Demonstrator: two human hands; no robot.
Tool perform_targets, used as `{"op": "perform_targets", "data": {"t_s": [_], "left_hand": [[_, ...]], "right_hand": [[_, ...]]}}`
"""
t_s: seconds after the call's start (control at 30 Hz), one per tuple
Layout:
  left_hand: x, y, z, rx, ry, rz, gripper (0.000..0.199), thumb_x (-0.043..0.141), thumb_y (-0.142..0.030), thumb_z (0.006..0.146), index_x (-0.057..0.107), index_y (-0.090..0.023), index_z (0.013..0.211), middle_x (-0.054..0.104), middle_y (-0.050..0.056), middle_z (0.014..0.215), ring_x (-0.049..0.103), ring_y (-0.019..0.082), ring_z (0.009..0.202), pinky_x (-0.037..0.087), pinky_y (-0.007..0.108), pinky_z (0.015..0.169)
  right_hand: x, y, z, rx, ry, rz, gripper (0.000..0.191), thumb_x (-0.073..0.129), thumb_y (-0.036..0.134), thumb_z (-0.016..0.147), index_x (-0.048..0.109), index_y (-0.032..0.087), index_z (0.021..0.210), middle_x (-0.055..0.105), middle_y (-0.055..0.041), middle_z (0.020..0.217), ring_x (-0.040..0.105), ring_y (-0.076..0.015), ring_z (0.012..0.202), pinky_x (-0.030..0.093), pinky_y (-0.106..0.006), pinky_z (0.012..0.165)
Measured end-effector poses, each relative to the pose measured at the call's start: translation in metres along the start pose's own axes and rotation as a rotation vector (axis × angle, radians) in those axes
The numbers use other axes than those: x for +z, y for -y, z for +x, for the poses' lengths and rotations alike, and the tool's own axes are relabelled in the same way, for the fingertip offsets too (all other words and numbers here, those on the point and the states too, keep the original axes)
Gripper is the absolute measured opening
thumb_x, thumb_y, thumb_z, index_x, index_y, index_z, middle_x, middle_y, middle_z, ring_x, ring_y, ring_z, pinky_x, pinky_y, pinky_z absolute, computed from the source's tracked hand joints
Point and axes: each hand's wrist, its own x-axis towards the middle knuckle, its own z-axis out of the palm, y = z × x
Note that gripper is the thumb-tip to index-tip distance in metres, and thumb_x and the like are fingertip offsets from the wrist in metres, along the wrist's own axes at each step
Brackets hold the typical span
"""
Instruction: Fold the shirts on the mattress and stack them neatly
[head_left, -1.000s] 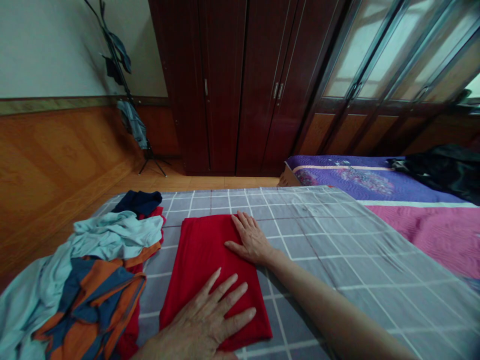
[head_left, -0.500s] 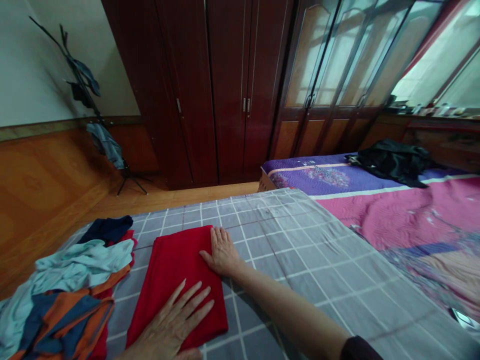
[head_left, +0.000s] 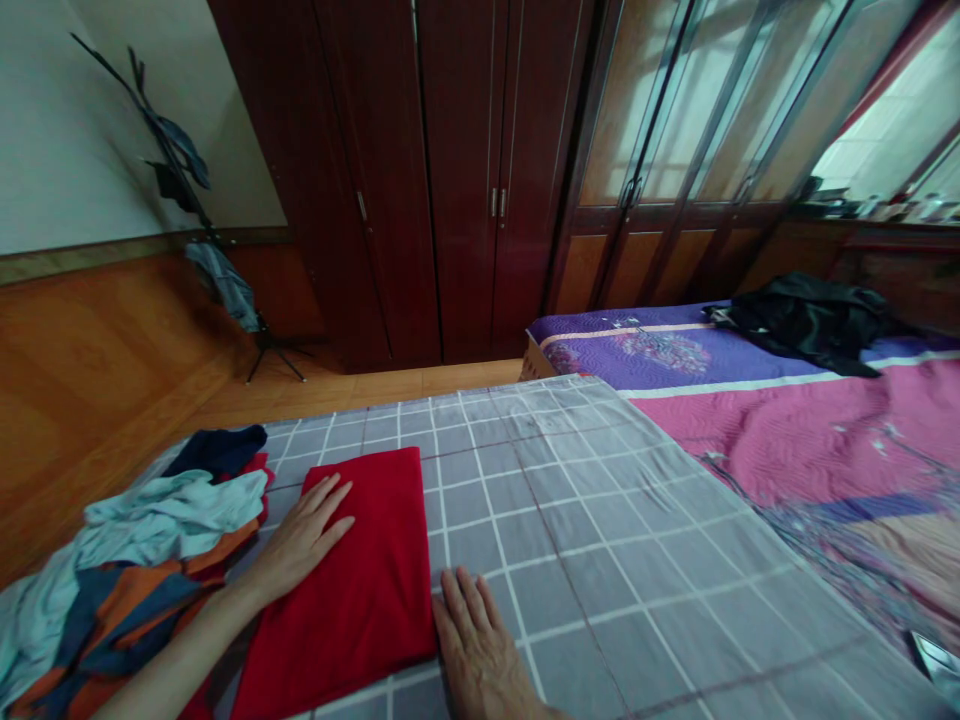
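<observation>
Left hand (head_left: 304,532), grip open, lies flat against the folded red cloth (head_left: 352,590), seemingly steadying it on the grey checked bedsheet (head_left: 600,560); right hand (head_left: 472,630), fingers apart, rests just beside it

No readable text or labels, anywhere

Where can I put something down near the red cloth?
Most room: the grey checked sheet right of the red cloth, past one hand, plus a strip beyond the cloth's far edge. Crowded: the left side, with the other hand and heaped clothes.
</observation>
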Motion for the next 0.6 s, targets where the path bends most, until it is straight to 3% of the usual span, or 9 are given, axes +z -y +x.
{"op": "perform_targets", "data": {"t_s": [0.13,0.2,0.3,0.37,0.5,0.6], "left_hand": [[-0.008,-0.011,0.039,0.024,0.016,-0.013,0.057,0.032,-0.046,0.092,0.042,-0.012,0.137,0.041,0.012,0.144,0.035,0.024,0.134,0.025,0.04,0.112],[-0.009,-0.014,0.056,0.032,0.043,-0.009,0.057,0.032,-0.045,0.091,0.044,-0.012,0.135,0.046,0.012,0.14,0.04,0.023,0.131,0.028,0.038,0.11],[-0.012,-0.011,0.071,0.034,0.076,0.006,0.056,0.035,-0.044,0.089,0.047,-0.011,0.133,0.049,0.012,0.137,0.044,0.023,0.127,0.03,0.035,0.109],[-0.016,-0.005,0.075,0.034,0.093,0.015,0.057,0.036,-0.044,0.087,0.049,-0.009,0.131,0.051,0.013,0.135,0.045,0.023,0.126,0.03,0.034,0.108],[-0.022,0.02,0.071,0.009,0.129,0.045,0.06,0.037,-0.047,0.085,0.053,-0.006,0.125,0.055,0.016,0.129,0.049,0.026,0.122,0.032,0.035,0.107],[-0.018,0.043,0.06,-0.104,0.107,0.087,0.067,0.037,-0.054,0.083,0.051,-0.005,0.126,0.054,0.017,0.129,0.048,0.028,0.122,0.032,0.037,0.106]], "right_hand": [[-0.008,0.01,0.006,0.055,-0.061,0.013,0.073,0.06,0.058,0.072,0.052,0.014,0.13,0.042,-0.0172,0.141,0.035,-0.0385,0.13,0.029,-0.054,0.107],[-0.021,0.019,0.012,0.138,-0.104,0.02,0.054,0.06,0.053,0.073,0.063,0.017,0.114,0.058,-0.0145,0.124,0.049,-0.0351,0.117,0.037,-0.049,0.1],[-0.038,0.03,0.023,0.249,-0.078,0.05,0.03,0.055,0.039,0.078,0.067,0.018,0.095,0.067,-0.0118,0.101,0.061,-0.0296,0.096,0.047,-0.042,0.084],[-0.042,0.032,0.03,0.319,-0.037,0.106,0.035,0.053,0.036,0.077,0.065,0.016,0.104,0.069,-0.0127,0.094,0.064,-0.0299,0.089,0.049,-0.04,0.077],[-0.043,0.031,0.037,0.378,-0.018,0.254,0.065,0.057,0.033,0.07,0.047,0.012,0.131,0.071,-0.0132,0.091,0.067,-0.0306,0.086,0.051,-0.039,0.074],[-0.046,0.031,0.037,0.387,-0.025,0.326,0.071,0.057,0.025,0.064,0.044,0.013,0.133,0.071,-0.0129,0.097,0.067,-0.0293,0.089,0.052,-0.037,0.076]]}}
